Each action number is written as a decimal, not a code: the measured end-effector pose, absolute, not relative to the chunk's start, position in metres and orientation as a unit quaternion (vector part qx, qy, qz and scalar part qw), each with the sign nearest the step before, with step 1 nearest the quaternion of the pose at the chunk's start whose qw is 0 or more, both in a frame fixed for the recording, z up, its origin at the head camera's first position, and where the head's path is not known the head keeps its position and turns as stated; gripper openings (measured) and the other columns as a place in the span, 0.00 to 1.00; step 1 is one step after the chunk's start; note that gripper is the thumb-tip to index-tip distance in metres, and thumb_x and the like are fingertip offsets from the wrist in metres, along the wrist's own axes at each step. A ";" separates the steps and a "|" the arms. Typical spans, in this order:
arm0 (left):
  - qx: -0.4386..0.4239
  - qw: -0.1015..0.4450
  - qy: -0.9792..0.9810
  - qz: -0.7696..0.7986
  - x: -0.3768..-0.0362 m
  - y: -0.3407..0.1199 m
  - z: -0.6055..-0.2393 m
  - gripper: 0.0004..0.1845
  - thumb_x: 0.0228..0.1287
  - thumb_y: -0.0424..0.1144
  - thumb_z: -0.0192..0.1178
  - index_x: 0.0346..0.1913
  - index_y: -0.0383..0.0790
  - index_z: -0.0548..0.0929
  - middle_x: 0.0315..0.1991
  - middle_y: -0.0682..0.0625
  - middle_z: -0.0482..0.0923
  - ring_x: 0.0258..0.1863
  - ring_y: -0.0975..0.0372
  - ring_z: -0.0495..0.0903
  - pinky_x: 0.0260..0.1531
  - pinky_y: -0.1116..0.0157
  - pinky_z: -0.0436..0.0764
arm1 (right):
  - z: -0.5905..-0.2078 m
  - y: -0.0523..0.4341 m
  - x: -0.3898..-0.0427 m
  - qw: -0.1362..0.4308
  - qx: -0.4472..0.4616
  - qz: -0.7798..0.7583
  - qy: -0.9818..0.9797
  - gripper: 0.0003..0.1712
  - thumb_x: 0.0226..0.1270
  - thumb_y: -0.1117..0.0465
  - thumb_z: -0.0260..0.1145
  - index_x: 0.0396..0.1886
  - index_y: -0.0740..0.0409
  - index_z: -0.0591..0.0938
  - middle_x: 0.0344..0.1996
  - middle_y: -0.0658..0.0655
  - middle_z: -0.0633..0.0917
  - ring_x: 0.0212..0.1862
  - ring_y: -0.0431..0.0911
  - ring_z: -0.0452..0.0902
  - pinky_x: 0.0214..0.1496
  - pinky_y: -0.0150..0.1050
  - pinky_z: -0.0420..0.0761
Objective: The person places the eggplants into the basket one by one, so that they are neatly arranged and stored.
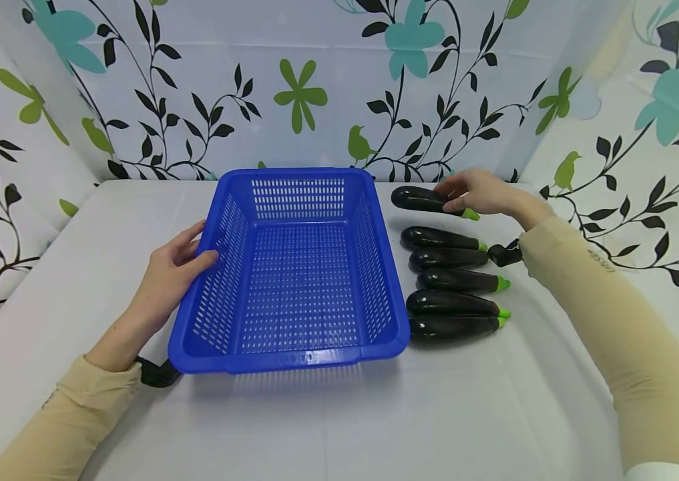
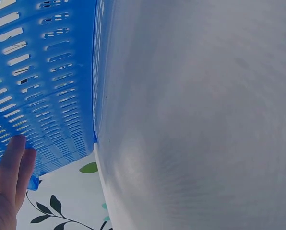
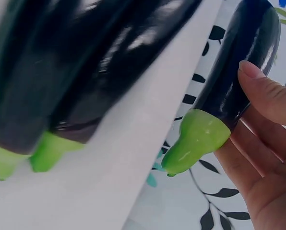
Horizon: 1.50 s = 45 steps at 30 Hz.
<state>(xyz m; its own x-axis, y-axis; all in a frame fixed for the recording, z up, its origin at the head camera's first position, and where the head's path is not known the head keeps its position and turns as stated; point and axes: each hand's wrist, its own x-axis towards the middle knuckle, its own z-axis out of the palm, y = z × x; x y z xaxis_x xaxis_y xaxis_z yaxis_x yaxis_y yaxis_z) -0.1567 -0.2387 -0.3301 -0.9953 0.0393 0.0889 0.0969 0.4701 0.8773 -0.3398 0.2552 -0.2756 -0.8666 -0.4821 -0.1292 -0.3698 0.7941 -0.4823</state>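
A blue slotted basket (image 1: 297, 347) stands empty in the middle of the white table (image 1: 375, 414). My left hand (image 1: 197, 250) holds its left rim, thumb on top and fingers along the outer wall (image 2: 47, 86); the left wrist view shows the fingers (image 2: 13, 163) lying against that wall. My right hand (image 1: 456, 197) grips the farthest dark eggplant (image 1: 420, 198) near its green stem end (image 3: 198, 141), fingers (image 3: 265, 93) curled round it. Several more eggplants (image 1: 450, 280) lie side by side right of the basket, stems pointing right, blurred in the right wrist view (image 3: 76, 76).
Flower-patterned cloth walls (image 1: 315, 87) close in the table at the back, left and right. Black wrist straps show at my right sleeve (image 1: 504, 254) and left sleeve (image 1: 155, 374). Bare table surface (image 2: 196, 120) lies left of and in front of the basket.
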 end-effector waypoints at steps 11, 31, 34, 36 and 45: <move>-0.039 0.029 -0.858 -0.511 -0.157 -0.239 -0.330 0.37 0.76 0.49 0.52 0.80 0.43 0.51 0.70 0.33 0.68 0.57 0.53 0.78 0.40 0.81 0.78 | -0.244 0.242 -0.338 0.086 -0.233 -0.214 0.945 0.25 0.71 0.64 0.64 0.66 0.65 0.76 0.58 0.69 0.81 0.61 0.61 0.76 0.67 0.60 0.70; -0.039 0.029 -0.850 -0.525 -0.156 -0.238 -0.329 0.37 0.76 0.49 0.52 0.80 0.42 0.51 0.71 0.34 0.67 0.51 0.67 0.79 0.40 0.80 0.80 | -0.203 0.153 -0.334 0.092 -0.300 -0.204 0.927 0.23 0.72 0.63 0.64 0.65 0.60 0.77 0.55 0.62 0.83 0.59 0.53 0.78 0.69 0.53 0.71; -0.040 0.029 -0.845 -0.532 -0.155 -0.238 -0.328 0.37 0.76 0.48 0.52 0.80 0.42 0.51 0.71 0.34 0.67 0.46 0.76 0.78 0.40 0.79 0.80 | -0.198 0.134 -0.333 0.092 -0.320 -0.199 0.922 0.23 0.72 0.64 0.64 0.65 0.61 0.77 0.56 0.62 0.83 0.60 0.53 0.78 0.68 0.50 0.73; -0.040 0.028 -0.843 -0.536 -0.155 -0.238 -0.328 0.37 0.76 0.48 0.53 0.80 0.42 0.51 0.71 0.33 0.67 0.44 0.78 0.78 0.40 0.79 0.80 | -0.196 0.124 -0.332 0.091 -0.331 -0.193 0.919 0.23 0.72 0.64 0.64 0.65 0.61 0.77 0.57 0.62 0.83 0.60 0.53 0.78 0.68 0.49 0.73; -0.035 0.023 -0.841 -0.539 -0.155 -0.237 -0.328 0.38 0.76 0.49 0.53 0.80 0.43 0.50 0.71 0.34 0.67 0.45 0.79 0.78 0.41 0.80 0.80 | -0.198 0.079 -0.327 0.105 -0.364 -0.169 0.910 0.23 0.72 0.64 0.64 0.65 0.59 0.77 0.56 0.59 0.83 0.59 0.51 0.79 0.67 0.47 0.74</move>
